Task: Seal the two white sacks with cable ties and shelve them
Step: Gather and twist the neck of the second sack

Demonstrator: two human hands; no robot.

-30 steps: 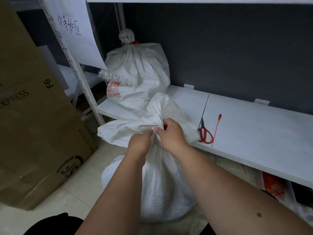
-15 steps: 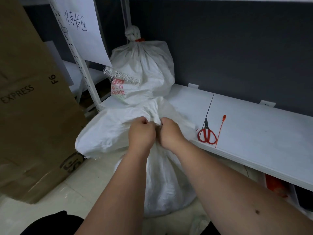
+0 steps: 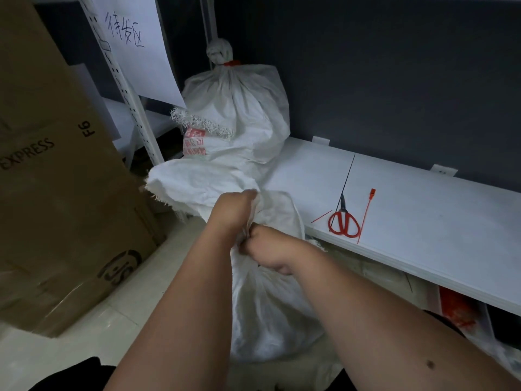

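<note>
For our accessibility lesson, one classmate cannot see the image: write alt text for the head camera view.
Two bare hands, the left hand above the right hand, grip the gathered neck of a white sack standing on the floor. Behind it, a second sack tied with a red cable tie sits on a white shelf beside red scissors.

Sack on the floor (image 3: 262, 306): neck now bunched tighter than a second ago; loose top (image 3: 197, 187) flopped over toward the cardboard box, where earlier it stood spread above the fists. Left hand (image 3: 231, 213): risen above the right, gripping the gathered cloth; earlier level with it. Right hand (image 3: 267, 249): dropped lower on the neck, fist turned sideways, clutching the cloth just under the left.
</note>
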